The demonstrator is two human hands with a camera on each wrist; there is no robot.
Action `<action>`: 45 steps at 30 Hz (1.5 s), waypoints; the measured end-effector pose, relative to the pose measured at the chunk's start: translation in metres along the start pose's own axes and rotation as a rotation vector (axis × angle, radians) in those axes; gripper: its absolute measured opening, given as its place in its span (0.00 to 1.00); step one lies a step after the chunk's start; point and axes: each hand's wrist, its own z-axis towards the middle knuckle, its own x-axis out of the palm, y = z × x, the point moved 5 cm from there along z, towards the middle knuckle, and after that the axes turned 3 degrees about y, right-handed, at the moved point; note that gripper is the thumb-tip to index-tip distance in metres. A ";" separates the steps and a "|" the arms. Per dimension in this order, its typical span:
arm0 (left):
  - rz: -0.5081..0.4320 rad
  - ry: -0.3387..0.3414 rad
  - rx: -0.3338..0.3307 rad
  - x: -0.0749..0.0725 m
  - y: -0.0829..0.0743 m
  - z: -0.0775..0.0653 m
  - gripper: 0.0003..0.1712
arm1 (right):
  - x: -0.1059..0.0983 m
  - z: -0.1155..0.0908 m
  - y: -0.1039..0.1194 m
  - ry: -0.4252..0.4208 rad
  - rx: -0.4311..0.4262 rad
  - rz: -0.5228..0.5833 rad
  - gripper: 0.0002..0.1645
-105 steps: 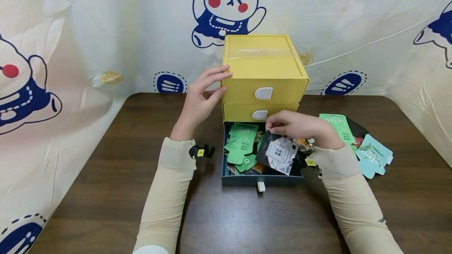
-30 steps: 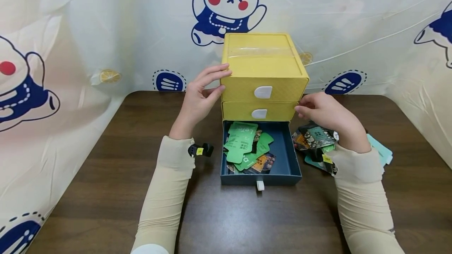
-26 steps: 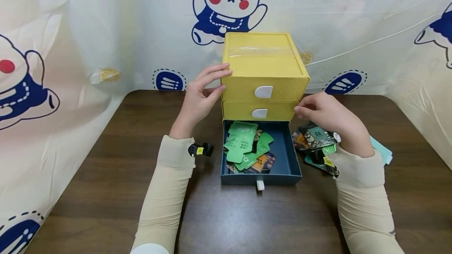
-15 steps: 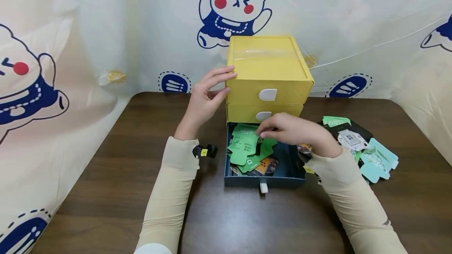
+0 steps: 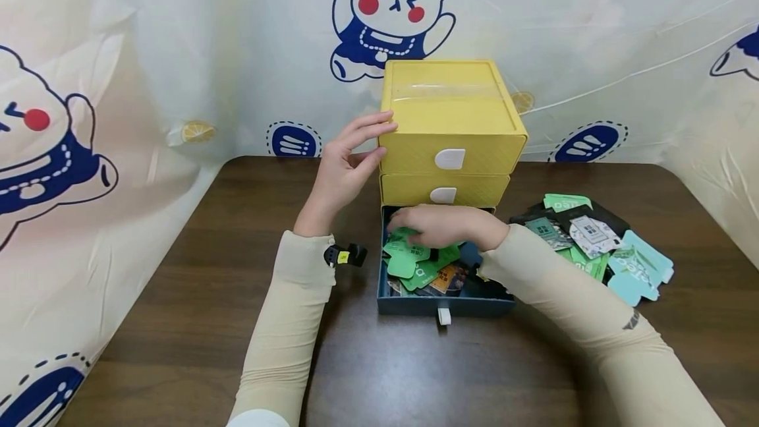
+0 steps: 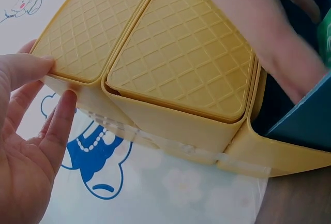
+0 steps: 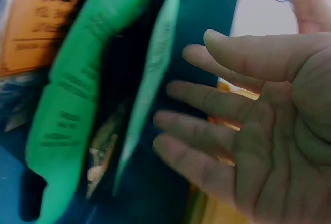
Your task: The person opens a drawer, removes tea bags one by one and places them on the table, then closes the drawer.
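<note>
The yellow drawer box (image 5: 453, 104) stands with its bottom drawer (image 5: 446, 306) pulled out, dark blue inside. My left hand (image 5: 344, 167) steadies the box's front left corner, its thumb on the front face in the left wrist view and fingers along the side. Inside the drawer, my right hand (image 5: 445, 224) hovers over green packets (image 5: 423, 273), its fingers extended and apart from them in the right wrist view. An orange and black packet (image 5: 449, 279) lies among the green ones. The right forearm hides part of the drawer.
A pile of loose packets lies right of the box: a black packet with a white label (image 5: 593, 234), a green packet (image 5: 566, 203) and pale blue ones (image 5: 640, 265). A printed sheet (image 5: 267, 51) hangs behind the dark wooden table (image 5: 379, 374).
The black packet with the white label went from the drawer to the pile at right. My right hand moved back left into the drawer. The left hand stayed on the box.
</note>
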 end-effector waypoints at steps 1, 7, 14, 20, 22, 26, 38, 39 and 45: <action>-0.002 -0.002 0.002 0.000 0.000 0.000 0.18 | 0.002 0.002 -0.002 0.029 0.028 -0.001 0.25; -0.010 -0.004 0.006 0.001 0.001 -0.001 0.18 | 0.008 0.000 -0.004 0.100 0.119 -0.079 0.25; -0.005 -0.002 -0.013 0.000 0.002 0.000 0.18 | 0.012 -0.007 -0.002 0.136 0.206 -0.117 0.27; -0.008 -0.003 -0.016 0.000 0.002 0.000 0.18 | 0.015 -0.012 -0.004 0.181 0.295 -0.168 0.34; -0.008 -0.002 -0.016 0.000 0.002 0.000 0.18 | 0.016 -0.013 -0.005 0.184 0.298 -0.181 0.36; -0.005 -0.004 -0.012 0.000 0.003 0.000 0.18 | 0.015 -0.014 -0.007 0.154 0.282 -0.160 0.36; -0.005 -0.002 -0.011 -0.001 0.002 0.000 0.18 | 0.007 -0.014 -0.009 0.059 0.189 -0.055 0.20; -0.006 -0.003 -0.011 -0.001 0.002 0.000 0.18 | 0.005 -0.014 -0.009 0.053 0.180 -0.044 0.18; -0.006 0.001 -0.014 -0.001 0.002 0.000 0.18 | -0.003 -0.017 -0.010 0.079 0.080 0.054 0.07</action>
